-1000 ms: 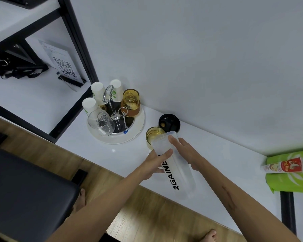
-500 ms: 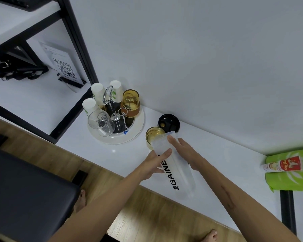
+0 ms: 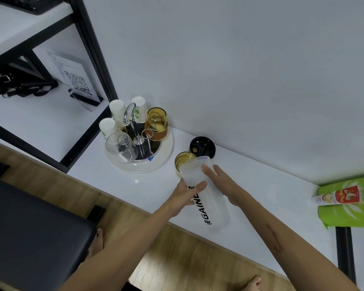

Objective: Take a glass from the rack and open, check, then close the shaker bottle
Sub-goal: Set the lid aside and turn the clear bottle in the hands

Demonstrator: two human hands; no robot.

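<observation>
I see both hands grasping open shaker bottle (image 3: 206,194): left hand (image 3: 184,195), right hand (image 3: 224,185). Black lid (image 3: 202,147), amber glass (image 3: 182,162) just beyond fingertips.

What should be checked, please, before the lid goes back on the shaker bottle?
1. Shaker bottle held by both hands, left hand and right hand: ok.
2. Bottle mouth open, lid off: ok.
3. Black lid on the counter, clear of the hands: ok.
4. Amber glass out of the rack, very close to the bottle rim: not ok.
5. Bottle contents: cannot tell.
</observation>
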